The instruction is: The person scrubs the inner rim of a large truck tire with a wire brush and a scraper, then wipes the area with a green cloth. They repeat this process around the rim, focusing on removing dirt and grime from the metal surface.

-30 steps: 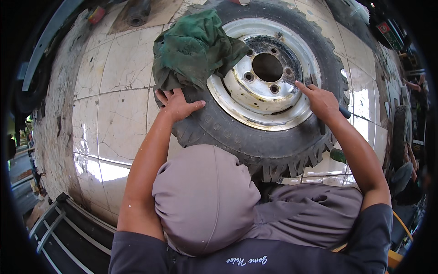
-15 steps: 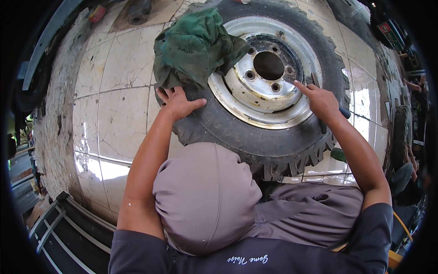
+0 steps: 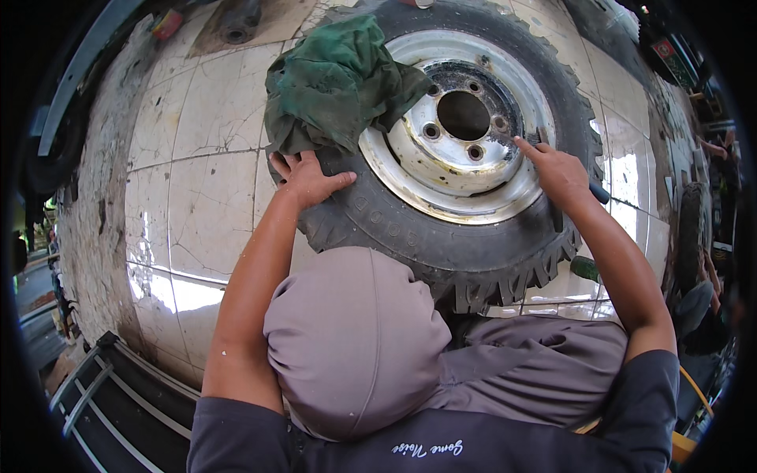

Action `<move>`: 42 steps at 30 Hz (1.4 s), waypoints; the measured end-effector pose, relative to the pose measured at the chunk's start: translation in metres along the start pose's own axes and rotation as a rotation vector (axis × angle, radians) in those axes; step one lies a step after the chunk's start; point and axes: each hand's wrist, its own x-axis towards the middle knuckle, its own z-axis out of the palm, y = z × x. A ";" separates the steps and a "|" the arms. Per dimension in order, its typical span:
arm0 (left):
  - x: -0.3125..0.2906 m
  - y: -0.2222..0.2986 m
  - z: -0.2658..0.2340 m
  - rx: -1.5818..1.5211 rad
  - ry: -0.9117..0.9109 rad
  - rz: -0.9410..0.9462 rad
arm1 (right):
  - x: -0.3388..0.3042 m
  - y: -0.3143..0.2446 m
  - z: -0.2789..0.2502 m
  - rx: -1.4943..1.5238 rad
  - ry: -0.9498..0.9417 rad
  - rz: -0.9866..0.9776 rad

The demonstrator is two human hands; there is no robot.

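A wheel lies flat on the floor, with a knobbly black tyre (image 3: 481, 256) and a worn silver rim (image 3: 410, 150) that has a round centre hole and several bolt holes. My left hand (image 3: 303, 181) rests with spread fingers on the tyre's left side, its fingertips at the edge of a crumpled dark green cloth (image 3: 331, 87). The cloth covers part of the tyre and rim. Over the rim's right side, my right hand (image 3: 558, 175) is closed round a dark-handled tool (image 3: 599, 193), index finger stretched along the rim. The hand hides most of the tool, so its kind is unclear.
Cracked pale tiles (image 3: 213, 189) surround the wheel. A green object (image 3: 584, 268) lies right of the tyre, near my right forearm. At lower left stands a black rack with metal bars (image 3: 118, 386). A dark metal part (image 3: 236, 27) sits at the far left.
My right hand has shifted slightly to the right and toward me, with the dark-handled tool. The left hand, cloth and wheel stay nearly where they were.
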 end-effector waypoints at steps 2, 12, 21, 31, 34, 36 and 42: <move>-0.001 -0.002 0.001 0.003 -0.001 0.001 | -0.002 0.002 -0.001 0.019 0.045 -0.017; 0.003 -0.003 0.005 0.005 -0.001 0.002 | -0.010 0.003 0.020 -0.029 0.072 -0.131; 0.005 -0.005 0.005 0.003 -0.021 -0.012 | -0.007 0.001 0.017 -0.044 0.106 -0.177; 0.005 -0.006 0.004 0.002 -0.052 -0.025 | -0.006 -0.002 0.011 -0.040 0.101 -0.165; 0.003 -0.005 0.004 -0.007 -0.020 -0.003 | -0.005 -0.002 0.011 -0.053 0.088 -0.138; 0.003 -0.004 0.004 -0.018 -0.039 -0.017 | -0.008 -0.002 0.011 -0.015 0.170 -0.138; 0.001 -0.002 0.002 0.007 -0.010 0.037 | -0.004 0.004 0.013 -0.090 0.049 -0.077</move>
